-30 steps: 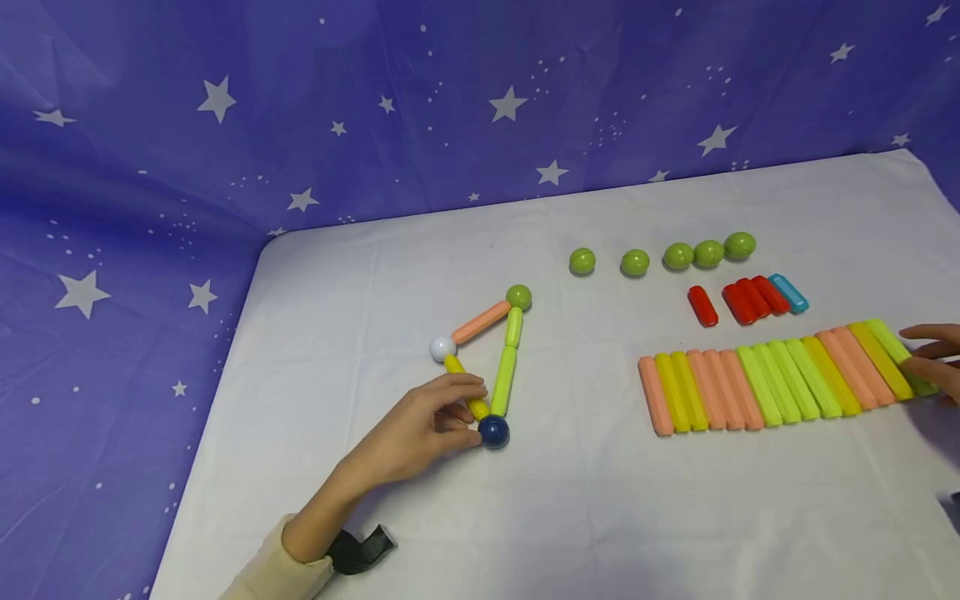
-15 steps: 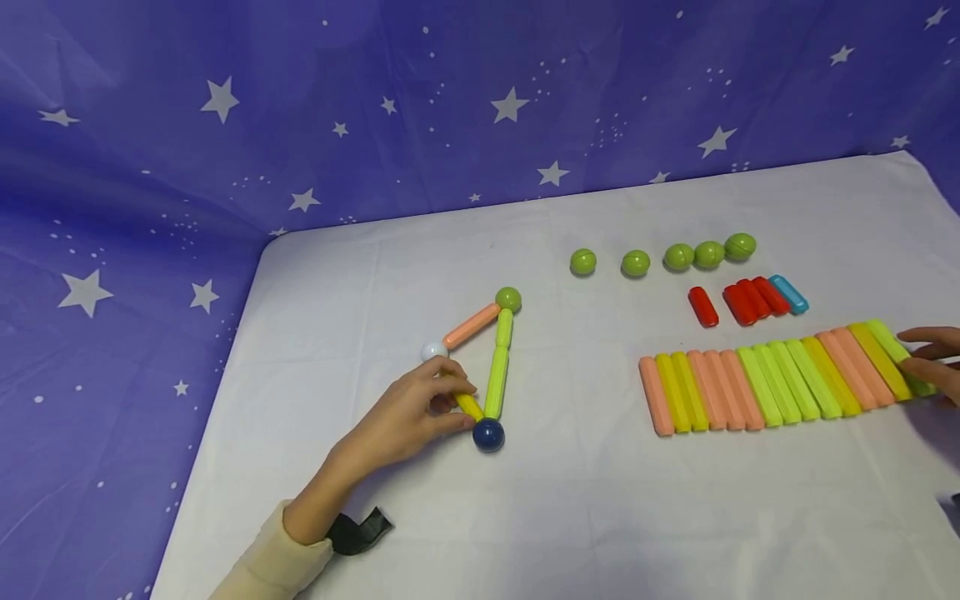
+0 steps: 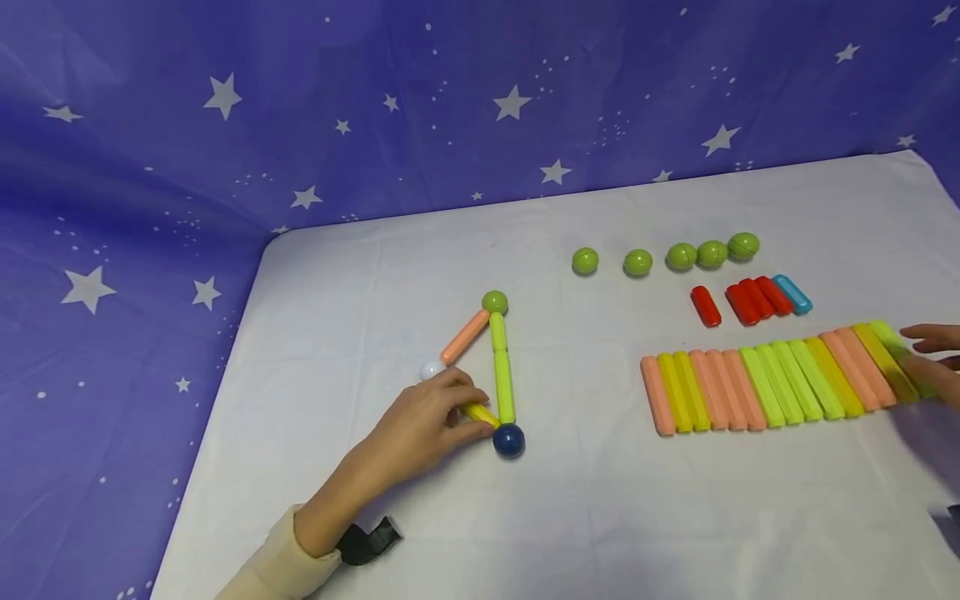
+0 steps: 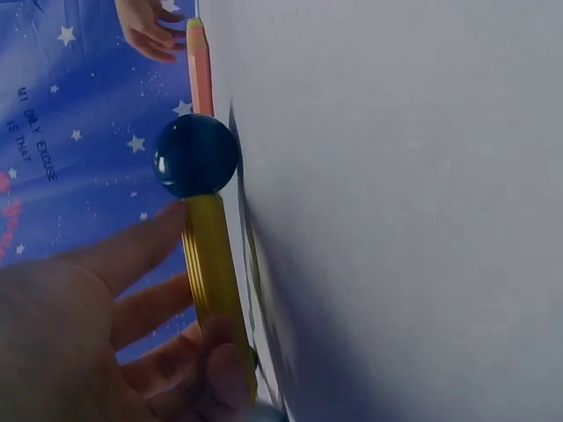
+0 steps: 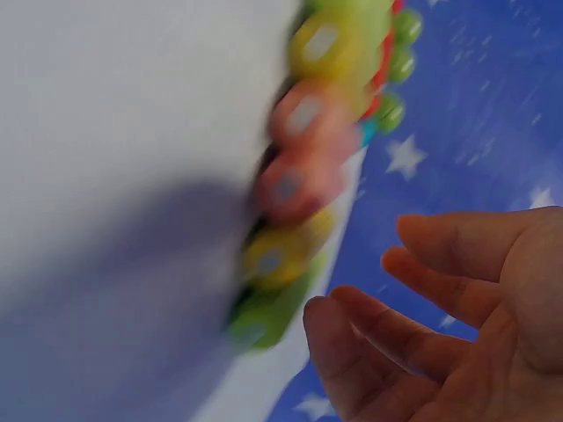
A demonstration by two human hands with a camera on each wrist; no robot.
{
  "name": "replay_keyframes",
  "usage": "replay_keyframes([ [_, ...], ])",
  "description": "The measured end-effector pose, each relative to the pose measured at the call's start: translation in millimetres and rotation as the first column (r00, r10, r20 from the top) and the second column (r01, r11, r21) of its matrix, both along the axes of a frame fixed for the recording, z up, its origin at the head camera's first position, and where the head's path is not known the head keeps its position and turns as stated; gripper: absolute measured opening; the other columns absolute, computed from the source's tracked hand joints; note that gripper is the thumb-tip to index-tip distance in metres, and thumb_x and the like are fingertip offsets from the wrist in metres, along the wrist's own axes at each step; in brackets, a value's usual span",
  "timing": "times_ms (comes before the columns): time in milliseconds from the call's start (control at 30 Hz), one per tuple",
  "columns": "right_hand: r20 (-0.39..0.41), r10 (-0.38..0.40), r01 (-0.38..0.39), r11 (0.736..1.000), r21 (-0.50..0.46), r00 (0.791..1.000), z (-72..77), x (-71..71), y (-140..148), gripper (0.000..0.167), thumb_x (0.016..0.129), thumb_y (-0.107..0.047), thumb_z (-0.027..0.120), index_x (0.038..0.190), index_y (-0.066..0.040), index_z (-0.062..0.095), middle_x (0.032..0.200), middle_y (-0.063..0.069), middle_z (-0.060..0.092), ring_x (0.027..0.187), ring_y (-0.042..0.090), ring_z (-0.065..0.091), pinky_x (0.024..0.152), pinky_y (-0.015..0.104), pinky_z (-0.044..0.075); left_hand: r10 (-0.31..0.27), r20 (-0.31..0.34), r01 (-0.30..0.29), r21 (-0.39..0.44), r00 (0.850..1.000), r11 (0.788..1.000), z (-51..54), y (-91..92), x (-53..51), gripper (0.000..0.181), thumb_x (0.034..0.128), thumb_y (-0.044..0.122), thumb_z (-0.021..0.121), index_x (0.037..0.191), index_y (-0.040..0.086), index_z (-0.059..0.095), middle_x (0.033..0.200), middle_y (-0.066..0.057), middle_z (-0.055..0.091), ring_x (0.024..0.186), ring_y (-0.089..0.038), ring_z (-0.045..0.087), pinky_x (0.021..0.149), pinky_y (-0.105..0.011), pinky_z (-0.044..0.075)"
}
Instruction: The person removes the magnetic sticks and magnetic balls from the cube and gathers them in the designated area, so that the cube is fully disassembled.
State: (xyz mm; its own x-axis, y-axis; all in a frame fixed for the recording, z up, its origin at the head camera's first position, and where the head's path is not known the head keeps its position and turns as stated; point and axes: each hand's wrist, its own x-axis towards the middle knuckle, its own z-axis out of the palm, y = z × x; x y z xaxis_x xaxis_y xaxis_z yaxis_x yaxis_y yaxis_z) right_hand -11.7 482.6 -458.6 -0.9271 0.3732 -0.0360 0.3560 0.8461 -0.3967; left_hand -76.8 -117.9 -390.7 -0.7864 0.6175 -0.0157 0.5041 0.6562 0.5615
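In the head view my left hand (image 3: 431, 425) pinches a yellow rod (image 3: 480, 413) lying between a dark blue ball (image 3: 508, 441) and a white ball (image 3: 432, 369), partly hidden by the fingers. A salmon rod (image 3: 465, 337) runs from the white ball to a green ball (image 3: 495, 302). Two lime rods (image 3: 504, 383), end to end, link green and blue balls, making a closed outline. At the right edge my right hand (image 3: 936, 360) is beside the last lime rod of a long row. The right wrist view shows that hand (image 5: 449, 325) with parted fingers, holding nothing.
Salmon, yellow and lime rods (image 3: 726, 390) lie side by side in a row on the white cloth. Behind them are several short red rods (image 3: 742, 304), a blue rod (image 3: 792, 294) and several green balls (image 3: 681, 257). A starry purple cloth (image 3: 420, 83) hangs behind.
The joined outline has turned slightly: its green ball shifted left and nearer, and the blue ball swung left, then right, with the left hand. The right hand has hardly moved.
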Motion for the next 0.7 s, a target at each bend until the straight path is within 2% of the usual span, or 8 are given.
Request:
replay_keyframes([
  [133,-0.139,0.069,-0.075,0.996,-0.04,0.988,41.2,4.7,-56,0.041,0.101,-0.013,0.055,0.14,0.001,0.05,0.123,0.036,0.046,0.09,0.019,0.052,0.057,0.012,0.039,0.015,-0.003,-0.015,0.0,1.0,1.0,2.6,-7.2,-4.2,0.036,0.0815,0.032,0.082,0.112,0.016,0.073,0.111,0.01,0.059,0.088,-0.01,0.054,0.073,-0.027,0.046],
  [200,-0.143,0.115,-0.127,0.989,-0.075,0.983,64.9,4.8,-86,0.037,0.1,-0.007,0.056,0.131,0.011,0.05,0.121,0.037,0.046,0.092,0.019,0.053,0.057,0.008,0.039,0.025,-0.034,-0.025,-0.012,0.999,1.0,3.5,-12.2,-7.5,0.037,0.0802,0.028,0.084,0.113,0.015,0.073,0.115,0.007,0.058,0.092,-0.012,0.052,0.075,-0.03,0.045],
  [233,-0.144,0.14,-0.154,0.984,-0.09,0.98,73.1,4.0,-99,0.035,0.099,-0.008,0.057,0.129,0.011,0.052,0.12,0.036,0.048,0.092,0.018,0.053,0.052,0.005,0.031,0.035,-0.056,-0.036,-0.018,0.998,0.999,3.8,-15.2,-9.5,0.037,0.0799,0.026,0.084,0.114,0.015,0.073,0.117,0.006,0.058,0.095,-0.014,0.051,0.077,-0.031,0.044],
  [367,-0.103,0.292,-0.305,0.938,-0.163,0.951,88.2,2.8,-143,0.031,0.096,-0.011,0.065,0.123,0.003,0.061,0.117,0.025,0.059,0.094,0.006,0.052,0.058,0.008,0.04,0.082,-0.106,-0.085,-0.028,0.991,0.996,2.9,-25.1,-16.5,0.038,0.0799,0.02,0.084,0.116,0.013,0.073,0.124,-0.002,0.057,0.106,-0.023,0.048,0.085,-0.039,0.043],
  [467,-0.157,0.438,-0.465,0.846,-0.261,0.885,86.2,2.5,-179,0.029,0.091,-0.006,0.071,0.119,-0.005,0.067,0.113,0.014,0.066,0.089,-0.005,0.053,0.063,0.017,0.051,0.104,-0.083,-0.105,-0.008,0.991,0.994,0.8,-29.8,-19.7,0.037,0.0816,0.017,0.083,0.117,0.012,0.072,0.125,-0.004,0.057,0.107,-0.024,0.051,0.086,-0.041,0.045],
  [533,-0.192,0.515,-0.549,0.769,-0.328,0.836,84.4,2.0,-208,0.031,0.088,-0.003,0.073,0.118,-0.008,0.068,0.107,0.005,0.067,0.086,0.001,0.058,0.064,0.023,0.054,0.104,-0.06,-0.104,0.012,0.993,0.995,0.0,-31.2,-20.6,0.036,0.0823,0.015,0.082,0.117,0.011,0.072,0.123,-0.004,0.058,0.102,-0.021,0.055,0.083,-0.039,0.047],
  [600,-0.197,0.574,-0.6,0.693,-0.4,0.795,82.5,1.7,-238,0.033,0.087,-0.003,0.074,0.118,-0.011,0.068,0.103,-0.001,0.067,0.083,0.006,0.06,0.066,0.024,0.054,0.102,-0.043,-0.1,0.033,0.994,0.994,0.0,-31.3,-20.6,0.033,0.0826,0.013,0.081,0.115,0.01,0.073,0.12,-0.003,0.059,0.094,-0.018,0.056,0.077,-0.035,0.049],
  [700,-0.168,0.635,-0.628,0.622,-0.468,0.754,79.0,0.6,-277,0.034,0.087,-0.008,0.075,0.119,-0.014,0.067,0.102,-0.006,0.065,0.083,0.01,0.059,0.067,0.025,0.054,0.091,-0.023,-0.09,0.058,0.996,0.994,0.1,-30.3,-19.6,0.03,0.0818,0.01,0.082,0.111,0.011,0.075,0.114,-0.001,0.061,0.088,-0.015,0.057,0.074,-0.033,0.05],
])
